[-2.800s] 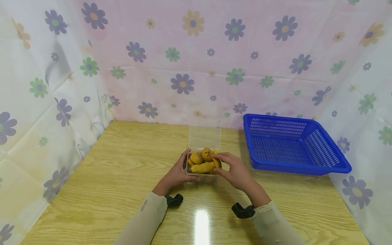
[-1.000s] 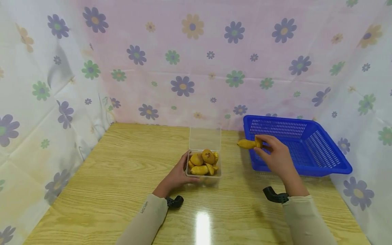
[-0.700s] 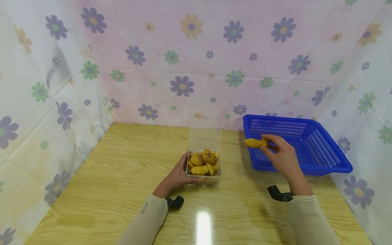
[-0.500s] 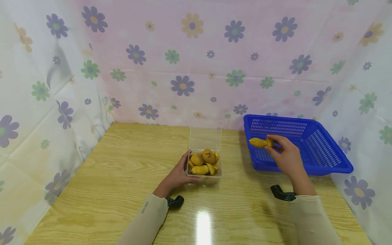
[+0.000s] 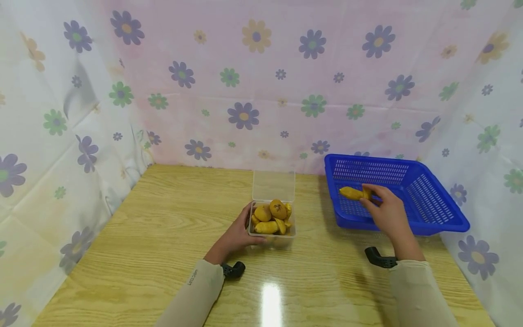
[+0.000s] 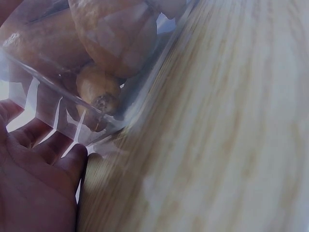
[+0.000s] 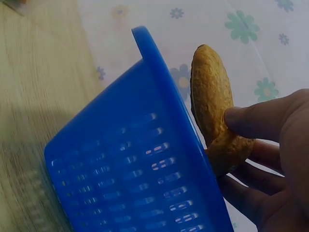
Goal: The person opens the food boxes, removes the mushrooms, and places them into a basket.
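My right hand point(image 5: 388, 211) pinches a mushroom point(image 5: 350, 193) above the blue basket point(image 5: 434, 195). My left hand point(image 5: 235, 232) grips the clear box point(image 5: 283, 236).

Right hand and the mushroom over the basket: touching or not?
Touching. The right wrist view shows it: the right hand has its thumb on the mushroom, the tip overlapping it with no gap.

1. Table point(image 5: 184, 204): yellowish wood-grain top, bright glare streak point(image 5: 271, 304) centre, near side.
2. Clear plastic box point(image 5: 282, 235): sits mid-table, lid point(image 5: 273, 185) open toward the back.
3. Blue perforated basket point(image 5: 429, 228): sits right, toward the back, apart from the box.
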`<state>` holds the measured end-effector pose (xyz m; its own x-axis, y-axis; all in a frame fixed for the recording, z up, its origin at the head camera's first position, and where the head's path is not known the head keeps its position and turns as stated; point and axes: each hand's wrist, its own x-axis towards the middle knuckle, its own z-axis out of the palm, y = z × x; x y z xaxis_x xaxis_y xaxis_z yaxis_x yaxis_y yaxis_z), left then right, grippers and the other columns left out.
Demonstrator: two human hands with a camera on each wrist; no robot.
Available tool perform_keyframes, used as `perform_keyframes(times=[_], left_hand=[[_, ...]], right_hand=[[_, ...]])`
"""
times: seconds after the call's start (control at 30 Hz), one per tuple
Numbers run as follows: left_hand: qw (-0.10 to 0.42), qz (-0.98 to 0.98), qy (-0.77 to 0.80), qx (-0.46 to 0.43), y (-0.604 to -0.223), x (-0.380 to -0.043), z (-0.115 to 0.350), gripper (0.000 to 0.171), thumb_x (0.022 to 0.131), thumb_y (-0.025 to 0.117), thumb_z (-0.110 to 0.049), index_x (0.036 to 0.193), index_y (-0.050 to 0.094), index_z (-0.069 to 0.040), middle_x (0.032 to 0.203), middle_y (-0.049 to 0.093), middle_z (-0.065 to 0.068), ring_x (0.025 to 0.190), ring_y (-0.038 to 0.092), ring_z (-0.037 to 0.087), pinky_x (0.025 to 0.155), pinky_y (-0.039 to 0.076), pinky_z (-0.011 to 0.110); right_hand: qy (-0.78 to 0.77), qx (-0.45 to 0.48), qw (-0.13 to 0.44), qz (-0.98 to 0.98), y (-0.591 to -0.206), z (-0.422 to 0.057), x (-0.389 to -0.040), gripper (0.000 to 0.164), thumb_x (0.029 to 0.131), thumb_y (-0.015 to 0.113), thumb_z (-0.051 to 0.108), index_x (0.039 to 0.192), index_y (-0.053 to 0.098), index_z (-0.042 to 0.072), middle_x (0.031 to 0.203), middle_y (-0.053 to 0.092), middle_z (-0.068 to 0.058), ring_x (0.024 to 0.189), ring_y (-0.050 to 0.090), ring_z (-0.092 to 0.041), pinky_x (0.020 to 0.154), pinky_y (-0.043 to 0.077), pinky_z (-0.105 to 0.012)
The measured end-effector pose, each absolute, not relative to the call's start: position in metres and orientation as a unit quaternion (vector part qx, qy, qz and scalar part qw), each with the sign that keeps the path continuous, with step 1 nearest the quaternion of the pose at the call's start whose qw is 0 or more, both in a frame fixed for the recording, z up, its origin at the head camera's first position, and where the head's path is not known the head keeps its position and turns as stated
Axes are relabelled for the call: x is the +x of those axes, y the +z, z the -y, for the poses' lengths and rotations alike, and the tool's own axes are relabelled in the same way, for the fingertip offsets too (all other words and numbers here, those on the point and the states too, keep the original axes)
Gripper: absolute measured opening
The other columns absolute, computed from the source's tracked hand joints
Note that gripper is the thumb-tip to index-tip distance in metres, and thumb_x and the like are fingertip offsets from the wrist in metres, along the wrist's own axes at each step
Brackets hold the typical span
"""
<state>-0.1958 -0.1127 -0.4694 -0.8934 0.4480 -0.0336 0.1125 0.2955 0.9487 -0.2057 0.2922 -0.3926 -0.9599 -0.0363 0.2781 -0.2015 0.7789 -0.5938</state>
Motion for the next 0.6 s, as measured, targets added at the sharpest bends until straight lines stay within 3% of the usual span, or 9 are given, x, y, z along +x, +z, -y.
perform_keyframes(times=[0.27, 0.6], left_hand=[[0.122, -0.797, 0.565, 0.176, -0.497, -0.207, 0.113, 0.118, 0.076, 0.084, -0.03, 0.157, -0.001, -0.024, 0.162, 0.018, 0.007, 0.151, 0.014, 0.025, 0.121, 0.017, 0.048], [0.112, -0.793, 0.572, 0.177, -0.499, -0.207, 0.113, 0.119, 0.073, 0.085, -0.037, 0.157, 0.001, -0.028, 0.16, 0.022, 0.003, 0.15, 0.016, 0.025, 0.121, 0.018, 0.05]], right_hand=[[0.3, 0.048, 0.102, 0.947, -0.391, -0.297, -0.206, 0.044, 0.1, 0.056, 0.018, 0.14, 0.049, 0.002, 0.136, 0.045, -0.029, 0.116, 0.054, -0.05, 0.084, 0.055, -0.053], [0.236, 0.034, 0.071, 0.969, -0.394, -0.301, -0.209, 0.044, 0.098, 0.059, 0.018, 0.138, 0.051, 0.002, 0.132, 0.049, -0.03, 0.111, 0.056, -0.048, 0.079, 0.054, -0.054]])
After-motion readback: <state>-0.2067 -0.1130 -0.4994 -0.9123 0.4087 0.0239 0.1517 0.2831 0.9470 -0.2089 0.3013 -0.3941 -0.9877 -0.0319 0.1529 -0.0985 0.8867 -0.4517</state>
